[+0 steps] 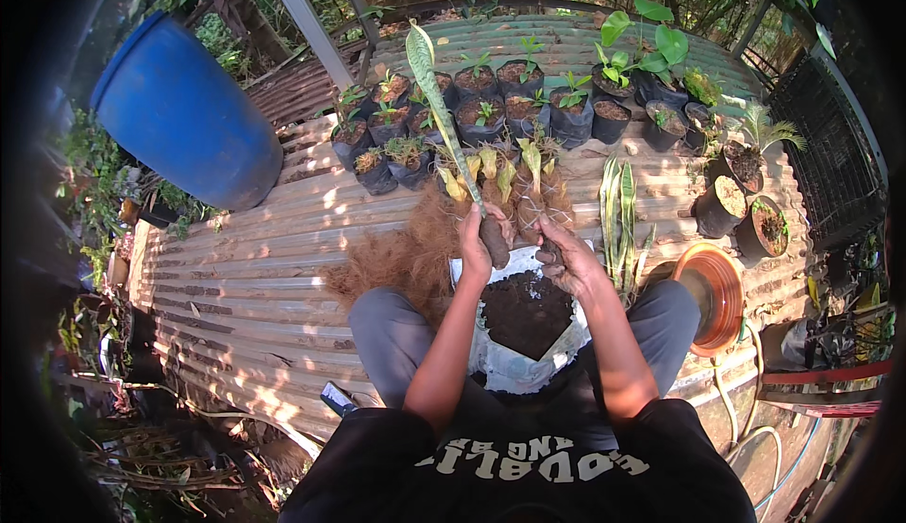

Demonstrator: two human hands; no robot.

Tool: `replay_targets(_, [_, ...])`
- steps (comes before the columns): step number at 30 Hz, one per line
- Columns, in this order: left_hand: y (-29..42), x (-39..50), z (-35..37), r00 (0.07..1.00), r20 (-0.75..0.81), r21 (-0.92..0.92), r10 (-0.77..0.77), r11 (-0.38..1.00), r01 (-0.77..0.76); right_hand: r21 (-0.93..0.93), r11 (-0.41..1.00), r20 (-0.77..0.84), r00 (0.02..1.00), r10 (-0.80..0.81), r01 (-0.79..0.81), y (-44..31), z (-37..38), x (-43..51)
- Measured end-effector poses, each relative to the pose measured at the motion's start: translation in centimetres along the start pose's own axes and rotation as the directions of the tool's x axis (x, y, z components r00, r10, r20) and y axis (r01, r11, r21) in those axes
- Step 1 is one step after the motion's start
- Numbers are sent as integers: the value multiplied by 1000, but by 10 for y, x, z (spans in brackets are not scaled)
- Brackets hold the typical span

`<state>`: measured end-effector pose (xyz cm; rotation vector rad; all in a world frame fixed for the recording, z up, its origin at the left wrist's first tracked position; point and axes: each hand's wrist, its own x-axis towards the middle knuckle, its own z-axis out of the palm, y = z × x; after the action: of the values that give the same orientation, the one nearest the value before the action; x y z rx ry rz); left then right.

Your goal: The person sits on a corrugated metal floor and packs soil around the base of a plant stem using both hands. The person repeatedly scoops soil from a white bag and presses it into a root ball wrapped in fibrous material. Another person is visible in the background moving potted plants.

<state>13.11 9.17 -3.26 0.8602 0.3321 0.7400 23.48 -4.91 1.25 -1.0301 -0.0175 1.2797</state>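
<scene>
My left hand (478, 243) holds a single snake plant leaf (437, 91) near its base, where a lump of dark soil (495, 242) is packed around it. The leaf slants up and away to the left. My right hand (568, 257) is a little to the right, its fingers curled and dirty with soil; whether they grip anything is unclear. Below both hands an opened white sack (511, 371) of dark soil (527, 314) lies between my legs. Just beyond are plants bound in coconut fibre balls (532, 217), with yellowish leaves (529, 162).
Loose brown coconut fibre (386, 261) is heaped at left. More snake plant leaves (618, 218) lie at right, near a terracotta-coloured basin (710, 300) holding water. Black seedling bags (481, 118) stand in rows on corrugated sheeting (262, 296). A blue drum (191, 112) is far left, a hose (729, 402) right.
</scene>
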Motion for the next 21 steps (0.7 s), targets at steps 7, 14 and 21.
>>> replay_targets(7, [7, -3, 3, 998, 61, 22, -9, 1000, 8, -62, 998, -82, 997, -13, 8, 15, 4, 1])
replay_targets(14, [8, -5, 10, 995, 84, 19, -56, 998, 54, -119, 989, -146, 983, -110, 93, 16, 13, -6])
replay_targets(21, [0, -8, 18, 995, 79, 2, -69, 998, 69, -56, 972, -103, 967, -234, 229, 14, 6, -8])
